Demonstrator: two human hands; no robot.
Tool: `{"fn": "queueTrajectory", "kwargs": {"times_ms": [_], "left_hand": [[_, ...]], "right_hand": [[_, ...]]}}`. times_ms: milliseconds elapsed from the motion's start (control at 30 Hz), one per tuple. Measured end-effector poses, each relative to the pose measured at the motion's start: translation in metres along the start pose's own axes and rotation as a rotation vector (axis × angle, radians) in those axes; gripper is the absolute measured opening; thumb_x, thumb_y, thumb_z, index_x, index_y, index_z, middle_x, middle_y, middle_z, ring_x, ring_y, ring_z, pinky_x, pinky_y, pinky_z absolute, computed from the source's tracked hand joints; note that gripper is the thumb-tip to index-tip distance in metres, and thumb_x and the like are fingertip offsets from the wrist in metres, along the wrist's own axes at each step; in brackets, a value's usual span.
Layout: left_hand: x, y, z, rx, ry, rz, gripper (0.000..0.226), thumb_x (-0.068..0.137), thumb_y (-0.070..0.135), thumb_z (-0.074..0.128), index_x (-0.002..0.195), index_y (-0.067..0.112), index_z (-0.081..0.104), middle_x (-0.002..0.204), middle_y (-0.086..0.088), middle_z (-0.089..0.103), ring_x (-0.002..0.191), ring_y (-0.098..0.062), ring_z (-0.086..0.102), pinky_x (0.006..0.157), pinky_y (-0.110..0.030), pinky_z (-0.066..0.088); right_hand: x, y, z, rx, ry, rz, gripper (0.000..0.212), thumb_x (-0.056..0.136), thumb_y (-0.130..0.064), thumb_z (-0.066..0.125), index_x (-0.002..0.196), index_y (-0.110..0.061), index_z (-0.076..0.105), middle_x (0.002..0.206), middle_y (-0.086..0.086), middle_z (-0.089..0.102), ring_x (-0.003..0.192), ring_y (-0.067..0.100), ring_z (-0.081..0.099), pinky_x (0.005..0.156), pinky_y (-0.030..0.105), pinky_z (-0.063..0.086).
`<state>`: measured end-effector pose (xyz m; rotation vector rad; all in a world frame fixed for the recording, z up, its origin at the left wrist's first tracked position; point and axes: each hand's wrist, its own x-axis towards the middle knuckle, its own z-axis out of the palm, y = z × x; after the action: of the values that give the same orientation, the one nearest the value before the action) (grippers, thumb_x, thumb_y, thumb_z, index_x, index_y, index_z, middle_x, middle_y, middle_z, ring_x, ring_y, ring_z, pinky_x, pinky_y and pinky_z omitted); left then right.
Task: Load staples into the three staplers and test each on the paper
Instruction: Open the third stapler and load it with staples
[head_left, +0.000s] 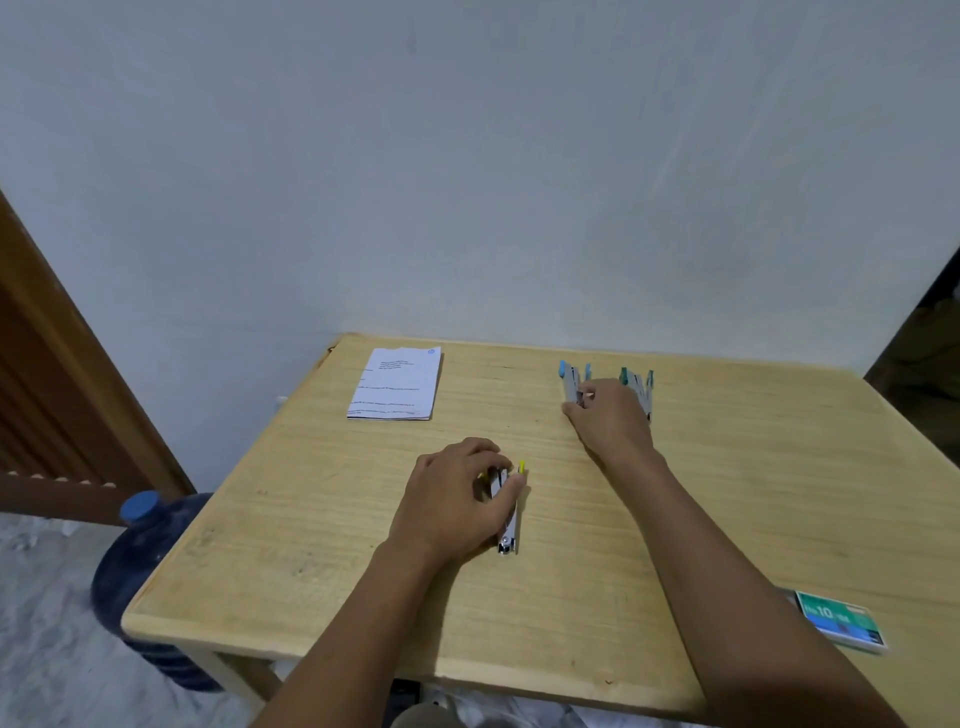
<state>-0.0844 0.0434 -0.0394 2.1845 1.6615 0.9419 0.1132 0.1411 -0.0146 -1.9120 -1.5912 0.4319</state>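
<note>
Plainly, the wooden table (727, 493) stood against a pale wall, paper (397, 384) at its far left. My left hand (452, 499) gripped the yellow stapler (508, 512), lengthwise toward me; my right hand (610, 415) closed on the blue stapler (571, 382), beside the green stapler (644, 387)

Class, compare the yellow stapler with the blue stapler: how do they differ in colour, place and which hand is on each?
The yellow stapler lies near the table's middle under the left hand; the blue stapler lies at the far edge, at the right hand. Their trims differ, yellow against blue. Both look swung open.
</note>
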Motion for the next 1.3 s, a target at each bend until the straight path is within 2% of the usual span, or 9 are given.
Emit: {"fn": "queueTrajectory", "kwargs": {"times_ms": [100,200,333,500,700,800,933,1100,1300], "left_hand": [[0.001,0.001,-0.002,-0.023,-0.006,-0.012,0.026,0.094,0.047,0.051,0.105,0.032,0.069,0.112,0.023,0.062,0.105,0.005,0.054,0.097,-0.023,0.028],[0.001,0.003,-0.005,-0.073,0.012,-0.023,0.022,0.098,0.037,0.047,0.107,0.03,0.065,0.105,0.022,0.065,0.099,0.002,0.057,0.097,-0.027,0.034],[0.003,0.001,-0.005,-0.124,0.043,-0.065,0.02,0.099,0.032,0.043,0.1,0.026,0.062,0.091,0.015,0.065,0.086,-0.008,0.059,0.087,-0.033,0.044],[0.003,-0.006,0.003,-0.08,0.06,-0.056,0.021,0.097,0.03,0.041,0.08,0.021,0.048,0.079,0.008,0.049,0.076,-0.012,0.049,0.071,-0.034,0.042],[0.006,-0.007,0.005,-0.08,0.057,-0.074,0.027,0.098,0.035,0.046,0.08,0.017,0.054,0.084,0.008,0.052,0.082,-0.008,0.05,0.073,-0.029,0.045],[0.005,-0.004,0.003,-0.047,0.063,-0.051,0.037,0.096,0.044,0.047,0.083,0.015,0.064,0.092,0.008,0.059,0.09,-0.009,0.053,0.077,-0.028,0.046],[-0.005,0.009,-0.003,-0.011,0.126,-0.012,0.042,0.091,0.052,0.045,0.075,0.021,0.07,0.071,0.009,0.06,0.074,-0.011,0.053,0.069,-0.032,0.045],[-0.024,0.045,-0.01,-0.318,0.065,-0.194,0.029,0.084,0.055,0.057,0.078,0.03,0.071,0.06,0.006,0.065,0.058,-0.008,0.059,0.06,-0.031,0.05],[-0.036,0.085,-0.02,-0.477,0.085,-0.13,0.015,0.083,0.031,0.073,0.075,0.019,0.072,0.06,0.007,0.063,0.055,0.0,0.052,0.056,-0.017,0.042]], "right_hand": [[-0.002,-0.006,-0.005,0.067,0.003,0.019,0.034,0.09,-0.025,0.068,0.116,-0.005,0.063,0.108,0.01,0.071,0.097,0.025,0.067,0.079,0.035,0.051],[-0.021,-0.017,-0.019,0.146,-0.013,0.061,0.046,0.094,-0.039,0.06,0.131,-0.011,0.054,0.111,0.005,0.068,0.088,0.022,0.066,0.071,0.031,0.045],[-0.068,-0.028,-0.027,0.139,-0.217,0.053,0.038,0.094,-0.046,0.055,0.083,-0.01,0.064,0.067,-0.002,0.056,0.051,0.017,0.049,0.058,0.026,0.045],[-0.091,-0.044,-0.016,-0.045,-0.462,0.028,0.04,0.089,-0.043,0.06,0.062,-0.017,0.048,0.058,0.001,0.049,0.052,0.02,0.043,0.058,0.029,0.039],[-0.098,-0.049,-0.007,-0.098,-0.369,0.027,0.034,0.091,-0.033,0.056,0.063,-0.016,0.045,0.053,0.0,0.043,0.043,0.018,0.035,0.047,0.026,0.029],[-0.105,-0.045,-0.008,-0.027,-0.278,0.049,0.034,0.088,-0.03,0.056,0.059,-0.016,0.046,0.051,0.004,0.047,0.046,0.026,0.054,0.048,0.029,0.036],[-0.125,-0.039,-0.015,0.079,-0.176,0.059,0.031,0.087,-0.027,0.055,0.062,-0.009,0.052,0.063,0.013,0.063,0.064,0.029,0.068,0.058,0.04,0.051],[-0.152,-0.032,-0.035,0.248,-0.036,0.02,0.017,0.096,-0.03,0.056,0.09,-0.016,0.062,0.08,-0.009,0.063,0.077,0.012,0.064,0.07,0.037,0.056],[-0.173,-0.018,-0.051,0.407,0.106,-0.01,0.012,0.098,-0.028,0.057,0.09,-0.02,0.063,0.083,-0.007,0.069,0.078,0.012,0.067,0.07,0.04,0.058]]}}
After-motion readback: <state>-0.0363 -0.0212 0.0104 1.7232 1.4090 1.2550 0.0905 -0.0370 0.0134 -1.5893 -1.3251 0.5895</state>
